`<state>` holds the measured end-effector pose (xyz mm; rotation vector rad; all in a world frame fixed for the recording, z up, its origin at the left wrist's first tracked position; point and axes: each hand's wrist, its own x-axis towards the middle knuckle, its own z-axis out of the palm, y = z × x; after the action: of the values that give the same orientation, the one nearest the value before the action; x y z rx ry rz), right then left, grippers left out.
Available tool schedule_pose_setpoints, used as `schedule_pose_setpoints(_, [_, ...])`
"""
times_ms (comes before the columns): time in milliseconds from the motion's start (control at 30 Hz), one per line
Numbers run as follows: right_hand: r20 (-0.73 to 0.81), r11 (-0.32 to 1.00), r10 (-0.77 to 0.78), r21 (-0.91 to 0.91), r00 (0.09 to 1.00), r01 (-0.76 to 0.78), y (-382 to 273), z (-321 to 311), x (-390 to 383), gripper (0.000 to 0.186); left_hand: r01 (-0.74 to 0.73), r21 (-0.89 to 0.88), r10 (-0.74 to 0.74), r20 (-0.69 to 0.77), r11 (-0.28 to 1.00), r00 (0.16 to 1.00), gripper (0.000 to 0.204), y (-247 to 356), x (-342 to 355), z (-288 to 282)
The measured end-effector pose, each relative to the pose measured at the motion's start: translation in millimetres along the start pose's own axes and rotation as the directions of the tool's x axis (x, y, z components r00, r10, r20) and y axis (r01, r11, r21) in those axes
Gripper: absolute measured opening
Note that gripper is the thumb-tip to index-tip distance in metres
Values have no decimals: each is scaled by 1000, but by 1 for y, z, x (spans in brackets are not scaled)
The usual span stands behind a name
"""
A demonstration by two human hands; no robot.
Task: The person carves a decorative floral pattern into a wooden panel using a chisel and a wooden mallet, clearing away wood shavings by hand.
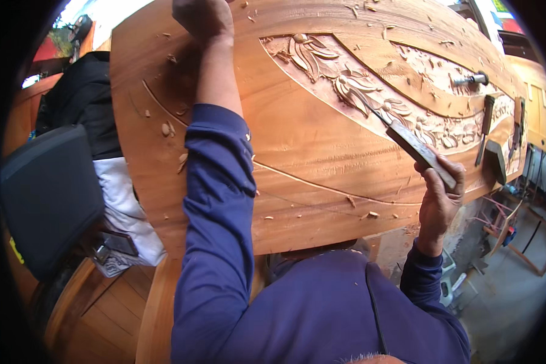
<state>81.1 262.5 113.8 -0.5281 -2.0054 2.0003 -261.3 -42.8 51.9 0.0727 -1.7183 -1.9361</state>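
My right hand (pixel 441 197) is closed round the wooden handle of a carving chisel (pixel 414 145). The thin dark blade points up and left, its tip over a carved leaf spray (pixel 352 88). Below these tools spreads a large wooden panel (pixel 321 145) bearing a curved band of carved leaves and flowers. At the top edge of the view, my left hand (pixel 205 21) is over the far left part of the panel. The frame cuts off most of its fingers, so its grip is hidden.
On the panel's right lie a metal tool with a dark round end (pixel 472 79), a dark-handled chisel (pixel 487 118) and a dark block (pixel 495 162). Wood chips (pixel 373 214) are scattered about. A black chair back (pixel 51 194) stands left; a wooden frame (pixel 531 239) is on the right.
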Motion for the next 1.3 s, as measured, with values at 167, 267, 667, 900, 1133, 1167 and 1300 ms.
schedule_pose_setpoints(167, [204, 867, 312, -460, 928, -191, -7, 11, -23, 60, -190, 462, 0, 380, 867, 925, 37, -13, -45, -30])
schedule_pose_setpoints(267, [253, 860, 468, -350, 847, -371, 7, 11, -38, 62, -463, -34, 264, 858, 885, 441, 35, 29, -110, -26])
schedule_pose_setpoints(667, [178, 901, 433, -49, 884, -432, 24, 56, -69, 54, -698, 387, 160, 798, 602, 581, 40, 62, -131, -84])
schedule_pose_setpoints(900, [242, 845, 502, 66, 830, -530, 8, 80, -60, 54, -598, 680, 271, 535, 425, 800, 46, 35, -112, -77])
schedule_pose_setpoints(1133, [297, 745, 611, 98, 734, -660, 5, 101, -58, 36, -479, -3, 185, 924, 878, 334, 34, 83, -210, -33])
schedule_pose_setpoints(1167, [292, 742, 616, 99, 732, -663, 4, 104, -58, 36, -469, 53, 105, 947, 882, 303, 36, 81, -212, -31])
schedule_pose_setpoints(1300, [282, 733, 608, 160, 742, -661, -4, 117, -52, 38, -351, -31, 175, 906, 936, 387, 41, 69, -208, -26])
